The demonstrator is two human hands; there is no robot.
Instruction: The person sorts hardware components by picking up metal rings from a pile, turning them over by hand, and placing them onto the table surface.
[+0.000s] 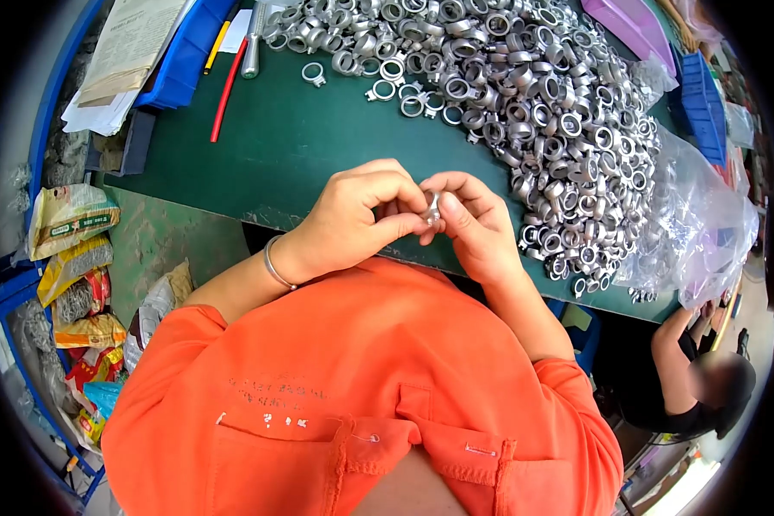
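Observation:
Both of my hands meet over the near edge of the green table (pixel 258 168). My left hand (pixel 353 211) pinches one side of a small silver metal ring (pixel 432 206). On the other side, my right hand (pixel 477 219) has its thumb and fingers closed on the same ring, which is partly covered by the fingertips. A large heap of similar metal rings (pixel 525 95) spreads from the top centre down to the right of my hands. One loose ring (pixel 314 74) lies apart, left of the heap.
A red stick (pixel 228 95), a yellow one (pixel 218 45) and a metal tool (pixel 253 47) lie at the upper left, near a blue bin (pixel 183 64). Clear plastic bags (pixel 692 219) border the heap at the right. Another person (pixel 688 370) is at the lower right.

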